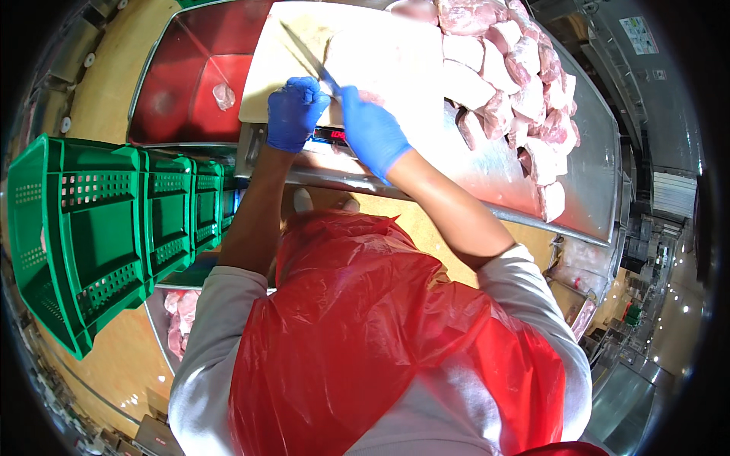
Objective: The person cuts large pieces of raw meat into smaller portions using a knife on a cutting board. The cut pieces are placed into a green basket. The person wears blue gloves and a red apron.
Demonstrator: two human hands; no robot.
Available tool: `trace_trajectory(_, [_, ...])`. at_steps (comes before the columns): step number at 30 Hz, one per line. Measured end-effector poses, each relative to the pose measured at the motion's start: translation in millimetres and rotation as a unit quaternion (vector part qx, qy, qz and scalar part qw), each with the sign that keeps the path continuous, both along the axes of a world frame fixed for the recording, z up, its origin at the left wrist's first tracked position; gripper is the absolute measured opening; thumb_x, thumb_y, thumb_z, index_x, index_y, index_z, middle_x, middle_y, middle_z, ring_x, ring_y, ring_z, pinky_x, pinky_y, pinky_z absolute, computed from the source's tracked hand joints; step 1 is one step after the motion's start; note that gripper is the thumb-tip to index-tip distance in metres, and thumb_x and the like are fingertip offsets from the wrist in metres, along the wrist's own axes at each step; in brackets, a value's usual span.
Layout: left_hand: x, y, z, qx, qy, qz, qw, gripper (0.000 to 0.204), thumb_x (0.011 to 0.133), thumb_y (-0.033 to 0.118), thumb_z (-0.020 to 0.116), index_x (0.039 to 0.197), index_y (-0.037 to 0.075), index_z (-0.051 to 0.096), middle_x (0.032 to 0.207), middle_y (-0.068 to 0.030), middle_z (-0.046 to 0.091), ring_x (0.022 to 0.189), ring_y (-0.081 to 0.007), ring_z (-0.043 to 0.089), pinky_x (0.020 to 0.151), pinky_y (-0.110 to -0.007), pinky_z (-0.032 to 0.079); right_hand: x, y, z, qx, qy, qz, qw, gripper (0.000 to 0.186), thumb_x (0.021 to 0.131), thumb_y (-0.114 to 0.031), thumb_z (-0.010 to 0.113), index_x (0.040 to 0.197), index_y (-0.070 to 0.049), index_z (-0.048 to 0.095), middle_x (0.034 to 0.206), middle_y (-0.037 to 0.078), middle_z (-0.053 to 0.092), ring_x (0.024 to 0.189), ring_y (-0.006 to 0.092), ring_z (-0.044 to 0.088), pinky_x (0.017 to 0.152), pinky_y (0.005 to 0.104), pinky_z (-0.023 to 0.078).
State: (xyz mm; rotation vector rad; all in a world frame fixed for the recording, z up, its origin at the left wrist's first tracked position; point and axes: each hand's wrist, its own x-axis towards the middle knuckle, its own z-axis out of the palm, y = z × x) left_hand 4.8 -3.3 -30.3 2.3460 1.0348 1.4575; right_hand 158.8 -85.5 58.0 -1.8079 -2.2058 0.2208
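My right hand [372,133], in a blue glove, is closed round the handle of a knife [306,52]. The blade points away and to the left over a pale cutting board [277,72]. Close beside it, my left hand [296,114], also gloved in blue, has its fingers curled in. Whatever those fingers hold is hidden. A large pale piece of meat [372,57] lies on the board, its outline washed out by glare. Below the hands, a red-lit digital display [330,134] shows at the near edge of the board.
Pork chunks [498,95] are heaped on the steel table [585,171] at right. A red-looking tray [179,76] left of the board holds a small meat scrap [223,96]. Green crates [99,220] stand at left, near a container of meat [181,319].
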Motion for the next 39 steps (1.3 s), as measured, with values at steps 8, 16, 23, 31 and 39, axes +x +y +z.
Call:
trace_trajectory(8, [-15, -8, 9, -0.149, 0.027, 0.107, 0.983, 0.012, 0.08, 0.009, 0.069, 0.089, 0.01, 0.061, 0.078, -0.0128, 0.061, 0.069, -0.0317, 0.063, 0.062, -0.042, 0.05, 82, -98, 62, -0.194, -0.15, -0.009, 0.969, 0.022, 0.094, -0.009, 0.054, 0.11, 0.001, 0.045, 0.076, 0.024, 0.067, 0.068, 0.0432, 0.067, 0.059, 0.0513, 0.053])
trace_trajectory(16, [50, -64, 41, -0.059, -0.026, 0.02, 0.998, 0.014, 0.08, 0.01, 0.067, 0.094, 0.008, 0.067, 0.092, -0.0117, 0.064, 0.08, -0.0324, 0.065, 0.075, -0.042, 0.054, 70, -65, 70, 0.076, 0.064, -0.037, 0.994, 0.013, 0.097, -0.01, 0.057, 0.106, -0.006, 0.048, 0.083, 0.024, 0.061, 0.074, 0.0447, 0.062, 0.061, 0.0527, 0.047])
trace_trajectory(23, [54, -48, 14, 0.0, -0.037, 0.015, 0.999, 0.01, 0.076, 0.007, 0.071, 0.086, 0.005, 0.066, 0.093, -0.0119, 0.064, 0.078, -0.0303, 0.065, 0.068, -0.04, 0.055, 104, -83, 21, -0.001, -0.078, -0.023, 0.997, 0.017, 0.097, -0.013, 0.054, 0.113, -0.011, 0.049, 0.084, 0.02, 0.063, 0.069, 0.0405, 0.066, 0.057, 0.0503, 0.053])
trace_trajectory(31, [50, -48, 2, 0.002, -0.039, 0.018, 0.999, 0.01, 0.079, 0.005, 0.072, 0.088, 0.004, 0.068, 0.091, -0.0141, 0.067, 0.076, -0.032, 0.067, 0.067, -0.039, 0.056, 115, -79, 33, -0.116, -0.167, -0.01, 0.979, 0.031, 0.093, -0.012, 0.056, 0.123, -0.012, 0.048, 0.091, 0.019, 0.066, 0.073, 0.0388, 0.069, 0.06, 0.0475, 0.056])
trace_trajectory(39, [47, -33, -2, -0.072, -0.091, 0.012, 0.993, 0.015, 0.076, 0.001, 0.072, 0.089, 0.008, 0.067, 0.088, -0.0108, 0.065, 0.073, -0.03, 0.066, 0.068, -0.04, 0.055, 23, 13, 9, -0.037, -0.029, -0.002, 0.999, 0.018, 0.092, -0.008, 0.051, 0.111, -0.005, 0.052, 0.093, 0.023, 0.068, 0.084, 0.0418, 0.069, 0.07, 0.0504, 0.055])
